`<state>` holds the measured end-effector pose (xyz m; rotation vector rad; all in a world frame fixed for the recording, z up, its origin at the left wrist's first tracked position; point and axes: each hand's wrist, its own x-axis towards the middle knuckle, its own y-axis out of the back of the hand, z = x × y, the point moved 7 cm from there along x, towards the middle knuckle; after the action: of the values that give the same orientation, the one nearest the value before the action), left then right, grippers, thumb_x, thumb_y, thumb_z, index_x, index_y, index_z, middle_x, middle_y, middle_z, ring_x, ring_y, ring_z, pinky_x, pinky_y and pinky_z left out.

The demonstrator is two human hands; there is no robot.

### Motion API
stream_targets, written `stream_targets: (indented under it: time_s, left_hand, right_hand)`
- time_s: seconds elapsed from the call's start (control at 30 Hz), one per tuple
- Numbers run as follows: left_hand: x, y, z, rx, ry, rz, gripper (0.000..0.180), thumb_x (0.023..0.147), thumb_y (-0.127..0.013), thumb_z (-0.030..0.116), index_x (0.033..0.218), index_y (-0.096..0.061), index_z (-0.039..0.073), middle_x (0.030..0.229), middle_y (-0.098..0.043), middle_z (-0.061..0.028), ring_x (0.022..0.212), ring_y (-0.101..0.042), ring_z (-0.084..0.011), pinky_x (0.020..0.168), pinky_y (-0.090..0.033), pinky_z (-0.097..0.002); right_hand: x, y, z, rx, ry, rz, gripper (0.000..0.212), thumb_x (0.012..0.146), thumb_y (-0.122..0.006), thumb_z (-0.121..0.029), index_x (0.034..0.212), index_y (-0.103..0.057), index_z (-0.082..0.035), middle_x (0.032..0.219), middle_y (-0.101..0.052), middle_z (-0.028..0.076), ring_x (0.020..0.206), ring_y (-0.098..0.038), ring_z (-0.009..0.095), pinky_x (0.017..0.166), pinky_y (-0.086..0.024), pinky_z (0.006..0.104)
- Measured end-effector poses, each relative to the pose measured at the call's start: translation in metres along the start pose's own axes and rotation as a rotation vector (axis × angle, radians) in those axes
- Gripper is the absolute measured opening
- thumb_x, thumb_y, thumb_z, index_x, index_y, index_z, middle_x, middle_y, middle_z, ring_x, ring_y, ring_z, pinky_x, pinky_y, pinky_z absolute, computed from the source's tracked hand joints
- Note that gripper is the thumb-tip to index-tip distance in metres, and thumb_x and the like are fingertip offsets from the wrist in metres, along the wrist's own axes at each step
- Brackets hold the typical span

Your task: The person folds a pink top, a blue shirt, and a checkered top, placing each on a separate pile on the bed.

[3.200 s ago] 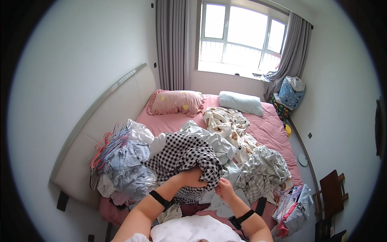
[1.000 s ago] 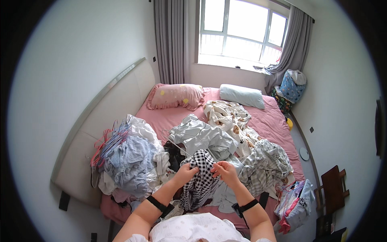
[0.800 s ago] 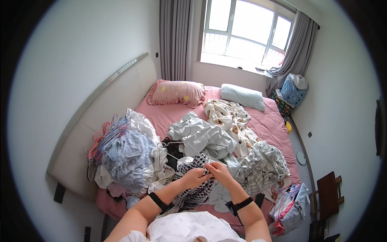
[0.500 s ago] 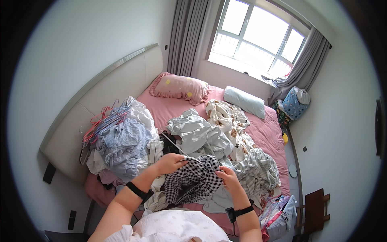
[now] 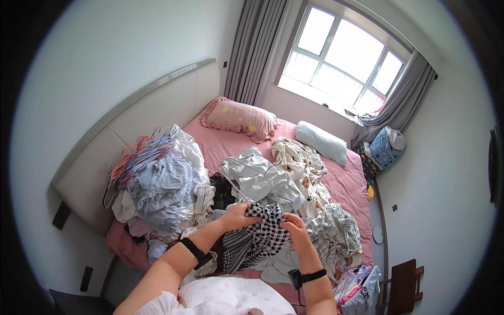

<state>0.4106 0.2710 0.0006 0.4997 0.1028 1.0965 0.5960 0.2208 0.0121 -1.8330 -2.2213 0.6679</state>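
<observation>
Listing what is before you: one black-and-white checked garment (image 5: 257,239), gathered and creased, held up in front of your body over the near side of the bed (image 5: 344,186). Your left hand (image 5: 237,216), fingers closed, grips its upper left edge; your right hand (image 5: 295,229), fingers drawn together in a pinch, holds its right edge, the cloth hanging between the two. Each forearm wears a black strap. Just beyond the left hand, a black cloth (image 5: 223,191), and next to it a heap of pale grey cloth (image 5: 262,178). To your left, a tall pile of light blue clothes (image 5: 163,191), with red and blue hangers (image 5: 142,157) bunched on top. To your right, a grey plaid cloth (image 5: 336,231), crumpled; nearer you, a bundle of clothes (image 5: 362,289) at the bed's edge. Farther off, a cream patterned blanket (image 5: 296,157), a pink ruffled pillow (image 5: 239,118) and a pale blue pillow (image 5: 323,143), the pillows lying apart along the far side.
</observation>
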Motion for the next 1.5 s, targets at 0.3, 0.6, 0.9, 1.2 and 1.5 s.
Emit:
stream_targets:
  time_s: [0.3,0.6,0.9,1.2,1.5]
  left_hand:
    - [0.010,0.028,0.023,0.141,0.098,-0.031,0.068,0.084,-0.049,0.058,0.060,-0.054,-0.005,0.051,-0.047,-0.0180,0.050,-0.050,-0.0302,0.051,-0.041,-0.0389]
    - [-0.003,0.146,0.022,-0.084,0.093,0.565,0.042,0.089,-0.057,0.032,0.062,-0.055,0.000,0.048,-0.041,0.0043,0.045,-0.033,-0.0067,0.043,-0.029,-0.0283]
    - [-0.013,0.143,-0.024,-0.371,0.205,0.462,0.031,0.078,-0.068,0.020,0.099,-0.057,-0.001,0.074,-0.057,0.0003,0.063,-0.048,-0.0062,0.058,-0.042,-0.0225]
    - [-0.002,0.118,0.025,-0.001,-0.155,0.108,0.023,0.074,-0.074,0.019,0.067,-0.061,0.002,0.069,-0.056,-0.0017,0.064,-0.051,-0.0089,0.058,-0.042,-0.0249]
    - [-0.013,0.106,0.036,-0.294,0.063,0.235,0.029,0.083,-0.067,0.017,0.059,-0.054,0.007,0.056,-0.048,0.0068,0.052,-0.036,0.0003,0.047,-0.029,-0.0182]
  right_hand:
    - [-0.008,0.041,-0.014,-0.438,0.069,0.120,0.021,0.078,-0.058,-0.002,0.098,-0.060,-0.002,0.079,-0.058,-0.005,0.058,-0.045,0.000,0.050,-0.033,0.0161]
    - [-0.030,0.103,-0.035,-0.572,0.194,0.199,0.013,0.076,-0.053,-0.001,0.086,-0.060,-0.001,0.068,-0.051,-0.007,0.057,-0.041,0.000,0.050,-0.030,0.0167]
    - [-0.028,0.069,-0.072,-0.652,0.400,0.176,0.018,0.071,-0.052,0.006,0.083,-0.065,0.002,0.059,-0.046,-0.008,0.050,-0.034,0.000,0.045,-0.026,0.0179]
    - [-0.026,0.038,-0.113,-0.918,0.517,0.130,0.013,0.070,-0.056,0.005,0.077,-0.068,0.003,0.057,-0.052,-0.003,0.050,-0.041,0.002,0.045,-0.033,0.0202]
    - [0.009,0.116,0.000,-0.624,0.242,0.378,0.073,0.072,-0.075,-0.042,0.119,-0.039,0.001,0.109,-0.047,0.014,0.099,-0.048,0.021,0.080,-0.042,0.0313]
